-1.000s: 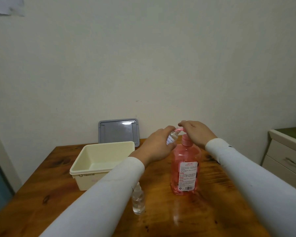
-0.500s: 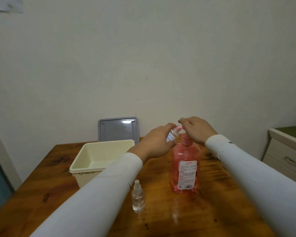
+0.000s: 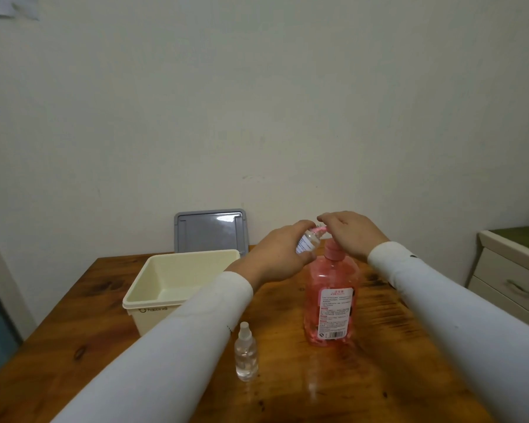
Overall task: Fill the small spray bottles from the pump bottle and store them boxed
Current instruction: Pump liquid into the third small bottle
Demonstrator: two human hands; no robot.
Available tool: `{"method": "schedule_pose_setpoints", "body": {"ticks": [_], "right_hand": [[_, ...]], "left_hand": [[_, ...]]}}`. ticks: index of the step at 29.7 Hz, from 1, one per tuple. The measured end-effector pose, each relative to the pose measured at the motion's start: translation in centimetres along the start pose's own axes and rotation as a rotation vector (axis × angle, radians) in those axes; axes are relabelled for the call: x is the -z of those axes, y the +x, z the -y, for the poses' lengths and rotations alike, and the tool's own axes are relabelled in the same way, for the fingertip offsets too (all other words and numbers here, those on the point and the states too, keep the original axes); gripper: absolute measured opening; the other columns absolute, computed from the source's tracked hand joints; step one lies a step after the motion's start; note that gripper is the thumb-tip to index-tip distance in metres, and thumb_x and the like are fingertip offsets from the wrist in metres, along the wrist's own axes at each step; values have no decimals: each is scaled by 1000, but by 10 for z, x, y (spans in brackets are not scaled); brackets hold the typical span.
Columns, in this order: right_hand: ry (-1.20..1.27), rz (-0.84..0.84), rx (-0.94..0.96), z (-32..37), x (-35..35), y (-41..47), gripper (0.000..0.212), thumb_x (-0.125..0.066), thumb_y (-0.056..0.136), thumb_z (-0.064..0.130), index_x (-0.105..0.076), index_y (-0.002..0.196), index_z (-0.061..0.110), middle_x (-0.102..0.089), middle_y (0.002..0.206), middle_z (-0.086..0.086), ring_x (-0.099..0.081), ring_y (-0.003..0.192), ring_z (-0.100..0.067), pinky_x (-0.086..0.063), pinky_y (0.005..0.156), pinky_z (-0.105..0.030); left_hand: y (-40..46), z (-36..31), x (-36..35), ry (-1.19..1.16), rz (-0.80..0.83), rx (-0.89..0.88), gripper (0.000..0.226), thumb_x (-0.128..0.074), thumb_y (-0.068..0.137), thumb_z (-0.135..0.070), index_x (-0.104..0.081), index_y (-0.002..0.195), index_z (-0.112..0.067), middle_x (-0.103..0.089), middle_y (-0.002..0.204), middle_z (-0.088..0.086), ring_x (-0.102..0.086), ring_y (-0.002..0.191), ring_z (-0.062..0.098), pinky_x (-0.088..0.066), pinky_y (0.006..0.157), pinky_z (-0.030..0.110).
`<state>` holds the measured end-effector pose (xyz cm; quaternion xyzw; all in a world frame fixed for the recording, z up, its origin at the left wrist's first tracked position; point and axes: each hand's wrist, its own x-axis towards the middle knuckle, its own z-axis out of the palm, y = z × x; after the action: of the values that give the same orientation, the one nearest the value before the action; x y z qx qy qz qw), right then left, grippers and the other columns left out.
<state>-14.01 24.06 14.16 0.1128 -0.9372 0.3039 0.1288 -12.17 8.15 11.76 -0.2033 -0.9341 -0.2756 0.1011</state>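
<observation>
A pink pump bottle stands upright on the wooden table. My right hand lies on top of its pump head, fingers curled over the spout. My left hand grips a small clear spray bottle and holds it tilted, its open neck touching the pink spout. A second small spray bottle, capped and filled with clear liquid, stands on the table in front of my left forearm. A cream plastic box sits to the left, with nothing visible inside.
A grey lid leans upright against the wall behind the box. A pale drawer cabinet stands to the right of the table. The table's left edge runs close to the box.
The view has tilted slightly, so the table and bottles sit lower in frame. Both hands stay at the pump head, the small bottle held to the spout.
</observation>
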Motion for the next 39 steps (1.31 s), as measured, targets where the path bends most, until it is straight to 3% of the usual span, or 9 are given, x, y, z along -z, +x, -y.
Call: {"method": "schedule_pose_setpoints", "body": {"ticks": [5, 13, 20, 25, 34, 39], "right_hand": [[-51, 37, 24, -6, -12, -5, 42, -27, 101, 24, -56, 130, 15, -54, 137, -8, -47, 125, -25, -35, 101, -33], [20, -6, -5, 2, -2, -3, 42, -32, 99, 25, -63, 111, -1, -64, 115, -19, -54, 109, -32, -41, 95, -42], [-17, 40, 4, -6, -13, -3, 42, -30, 100, 25, -58, 129, 16, -55, 137, -8, -47, 125, -24, -34, 102, -33], [6, 31, -22, -3, -9, -5, 42, -30, 99, 23, -62, 115, 1, -62, 122, -18, -53, 112, -32, -40, 96, -40], [56, 18, -3, -6, -13, -5, 42, -30, 100, 24, -59, 128, 15, -56, 135, -9, -49, 123, -25, -37, 104, -37], [25, 28, -22, -6, -13, -7, 41, -30, 99, 25, -63, 119, 10, -60, 127, -13, -52, 116, -29, -40, 98, -38]], "left_hand": [[-3, 5, -10, -11, 24, 17, 60, -58, 94, -36, -29, 146, -29, -50, 139, 2, -52, 118, 22, -44, 91, 32], [1, 4, -1, 0, 11, -9, 59, -58, 94, -33, -30, 146, -28, -50, 138, 3, -52, 116, 22, -45, 91, 31], [-2, 7, -10, -16, 44, 14, 60, -56, 95, -35, -27, 147, -28, -48, 141, 3, -51, 119, 22, -42, 87, 27], [0, 5, -7, -4, 55, 16, 62, -57, 95, -34, -26, 148, -28, -47, 142, 4, -51, 120, 24, -43, 91, 31], [0, 7, -8, -3, 53, 7, 61, -56, 95, -33, -26, 147, -27, -47, 142, 4, -51, 120, 23, -43, 90, 31], [0, 9, -8, 16, 75, 13, 62, -57, 94, -35, -26, 148, -28, -47, 142, 3, -50, 121, 24, -45, 95, 35]]}}
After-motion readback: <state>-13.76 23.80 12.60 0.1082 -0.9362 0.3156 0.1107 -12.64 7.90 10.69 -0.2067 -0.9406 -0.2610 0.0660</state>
